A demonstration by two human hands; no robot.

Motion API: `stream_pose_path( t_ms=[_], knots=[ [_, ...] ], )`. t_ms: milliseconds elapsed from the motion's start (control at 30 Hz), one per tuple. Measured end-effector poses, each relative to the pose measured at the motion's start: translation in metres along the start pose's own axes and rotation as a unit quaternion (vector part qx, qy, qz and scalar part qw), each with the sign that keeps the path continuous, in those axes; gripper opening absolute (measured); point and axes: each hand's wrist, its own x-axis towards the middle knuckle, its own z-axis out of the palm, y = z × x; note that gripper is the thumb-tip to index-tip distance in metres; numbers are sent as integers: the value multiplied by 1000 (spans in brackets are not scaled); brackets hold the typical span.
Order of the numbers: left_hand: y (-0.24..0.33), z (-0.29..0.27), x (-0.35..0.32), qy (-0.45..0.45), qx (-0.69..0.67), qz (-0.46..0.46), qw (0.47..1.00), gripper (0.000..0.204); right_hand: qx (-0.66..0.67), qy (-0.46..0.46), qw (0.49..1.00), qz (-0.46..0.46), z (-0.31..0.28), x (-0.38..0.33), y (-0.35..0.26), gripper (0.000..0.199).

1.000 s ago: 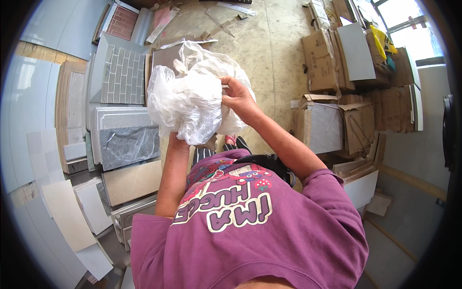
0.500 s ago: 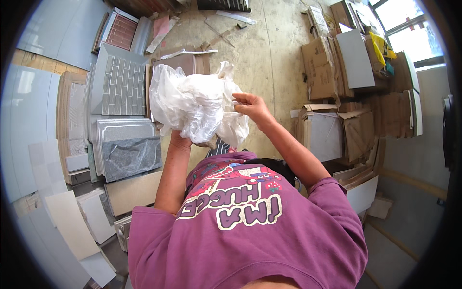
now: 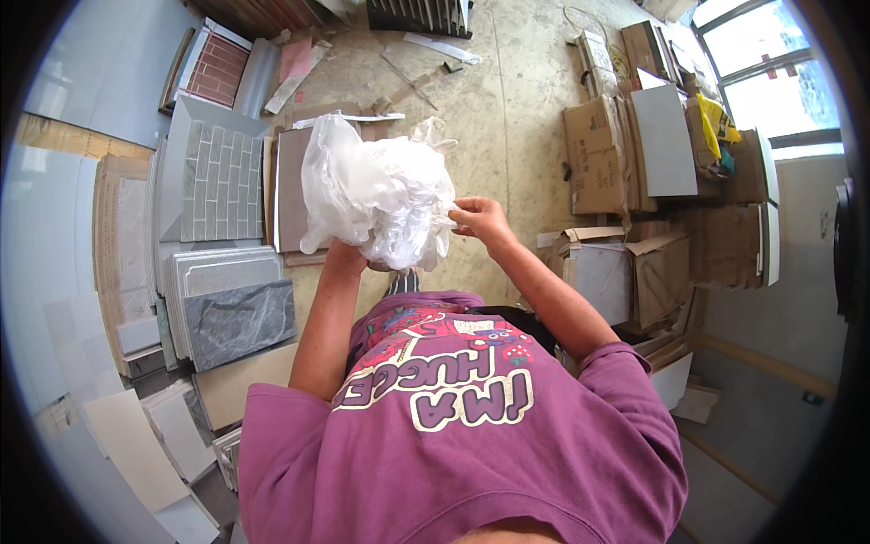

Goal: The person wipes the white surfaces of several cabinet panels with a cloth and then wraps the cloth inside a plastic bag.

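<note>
A crumpled bundle of thin white plastic bags point(image 3: 381, 186) is held out in front of my body. My left hand point(image 3: 349, 257) grips it from below on the near left side, with most of its fingers hidden under the plastic. At the bundle's right edge my right hand point(image 3: 483, 222) pinches a bit of the plastic between thumb and fingers. The bags are loose and puffed up, and I cannot tell how many there are or whether anything is inside.
Tile samples point(image 3: 220, 181) and a dark marbled slab point(image 3: 239, 324) lean in stacks on the left. Cardboard boxes point(image 3: 594, 154) and panels stand on the right, with a yellow bag point(image 3: 716, 122) among them. Scraps and strips point(image 3: 441, 49) lie on the concrete floor point(image 3: 521, 109).
The bundle has changed shape, and its loose part on the right is now gathered in closer. My right hand has shifted slightly right and nearer to me. The whole view has tilted a little.
</note>
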Motion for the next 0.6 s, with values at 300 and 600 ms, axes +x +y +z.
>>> stream_pose_path(
  t_ms=[300,600],
  knots=[
    [-11,14,58,77,-11,-145,986,41,109,-82,989,-52,-13,34,-43,16],
    [-29,77,140,141,226,-86,960,43,159,-133,975,-78,-48,88,-113,25]
  ],
)
